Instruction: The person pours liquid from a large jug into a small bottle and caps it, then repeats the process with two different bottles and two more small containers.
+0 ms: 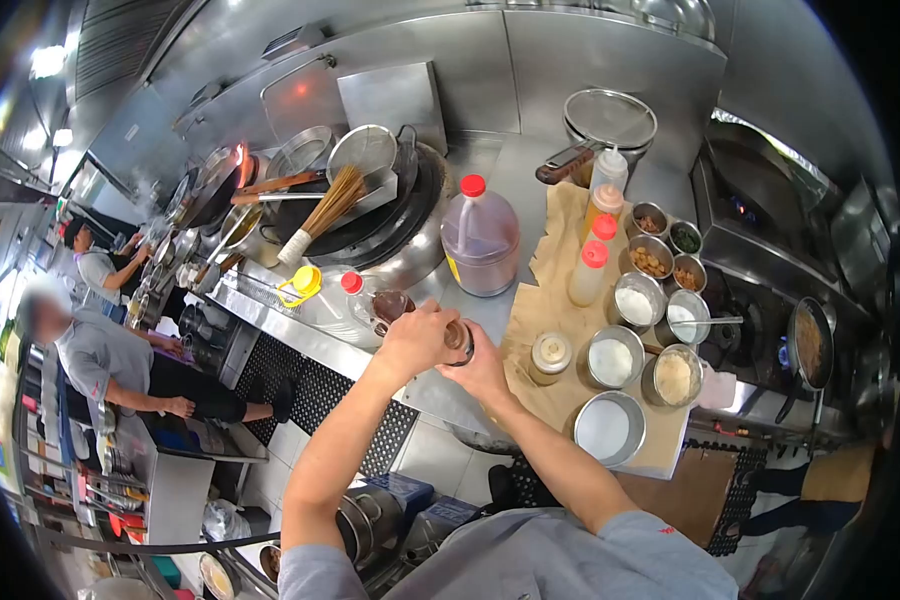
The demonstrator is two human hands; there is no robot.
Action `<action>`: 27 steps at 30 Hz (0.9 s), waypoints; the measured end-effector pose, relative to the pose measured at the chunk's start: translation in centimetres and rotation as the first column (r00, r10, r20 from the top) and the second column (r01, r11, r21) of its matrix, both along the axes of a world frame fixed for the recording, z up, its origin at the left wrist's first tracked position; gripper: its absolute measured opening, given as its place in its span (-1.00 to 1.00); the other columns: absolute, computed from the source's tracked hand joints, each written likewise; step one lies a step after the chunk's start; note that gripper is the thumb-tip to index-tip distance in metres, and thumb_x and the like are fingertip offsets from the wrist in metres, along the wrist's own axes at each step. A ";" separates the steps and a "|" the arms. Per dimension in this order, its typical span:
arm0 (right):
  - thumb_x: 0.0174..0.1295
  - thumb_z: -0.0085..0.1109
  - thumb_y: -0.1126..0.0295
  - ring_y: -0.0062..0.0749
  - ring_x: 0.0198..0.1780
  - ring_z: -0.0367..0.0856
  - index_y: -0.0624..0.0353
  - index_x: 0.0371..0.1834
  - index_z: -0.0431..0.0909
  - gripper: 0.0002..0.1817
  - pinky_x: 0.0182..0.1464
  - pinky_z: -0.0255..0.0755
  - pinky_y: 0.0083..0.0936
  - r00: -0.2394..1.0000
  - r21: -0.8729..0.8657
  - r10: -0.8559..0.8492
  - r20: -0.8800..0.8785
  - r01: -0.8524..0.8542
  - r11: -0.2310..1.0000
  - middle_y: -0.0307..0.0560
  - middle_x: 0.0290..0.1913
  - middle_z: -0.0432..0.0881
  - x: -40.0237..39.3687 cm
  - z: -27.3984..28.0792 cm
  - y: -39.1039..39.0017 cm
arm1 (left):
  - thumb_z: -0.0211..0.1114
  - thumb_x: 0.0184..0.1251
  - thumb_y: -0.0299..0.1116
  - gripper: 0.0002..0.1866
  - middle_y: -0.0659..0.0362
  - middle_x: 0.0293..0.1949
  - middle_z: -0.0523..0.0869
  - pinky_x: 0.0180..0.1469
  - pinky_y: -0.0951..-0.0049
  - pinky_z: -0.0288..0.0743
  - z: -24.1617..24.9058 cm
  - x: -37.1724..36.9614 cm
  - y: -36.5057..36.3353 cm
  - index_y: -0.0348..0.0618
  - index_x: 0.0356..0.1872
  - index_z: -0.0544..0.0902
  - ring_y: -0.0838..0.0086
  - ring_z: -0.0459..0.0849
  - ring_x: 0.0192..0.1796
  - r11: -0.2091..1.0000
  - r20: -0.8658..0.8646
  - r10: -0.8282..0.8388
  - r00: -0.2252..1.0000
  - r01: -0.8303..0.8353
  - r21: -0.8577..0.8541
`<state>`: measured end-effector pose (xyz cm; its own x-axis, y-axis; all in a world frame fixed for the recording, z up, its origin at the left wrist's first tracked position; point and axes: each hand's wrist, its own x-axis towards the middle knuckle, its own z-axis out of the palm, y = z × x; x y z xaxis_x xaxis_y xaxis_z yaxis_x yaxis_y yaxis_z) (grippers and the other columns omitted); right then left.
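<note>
Both hands meet over the front edge of the steel counter [470,300]. Between them is a small brown jar [457,340] with a dark rim, partly covered by fingers. My left hand [420,338] is closed around its left side, and my right hand [482,372] grips it from the right. Just behind my left hand lies a clear bottle with dark contents [388,304], half hidden. A red-capped clear jug [353,300] stands to the left. Beyond my hands is a large red-capped jug [480,240] of dark liquid. A pale-topped squat jar [550,355] sits to the right on brown paper.
Several metal tubs of white powder [610,360] and small bowls stand on brown paper [530,320], near squeeze bottles [588,270]. A wok station [380,220] holds a brush [330,210]. A lit burner heats a pan [810,345] at right. Co-workers [120,350] stand at left.
</note>
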<state>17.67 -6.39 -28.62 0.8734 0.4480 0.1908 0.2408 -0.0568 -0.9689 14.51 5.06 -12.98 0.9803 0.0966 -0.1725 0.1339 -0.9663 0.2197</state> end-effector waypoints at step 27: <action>-0.21 0.62 0.24 0.07 0.19 0.54 0.15 0.31 0.39 -0.09 0.22 0.45 -0.15 0.993 0.059 -0.027 0.115 0.021 0.998 0.08 0.16 0.60 -0.4 -0.6 0.1 | 0.34 0.12 0.09 -0.44 -0.15 -0.23 0.78 -0.11 0.07 0.67 0.9 3.6 -1.3 -0.28 -0.14 0.74 -0.03 0.79 -0.17 0.934 -0.237 0.010 0.972 0.076 0.350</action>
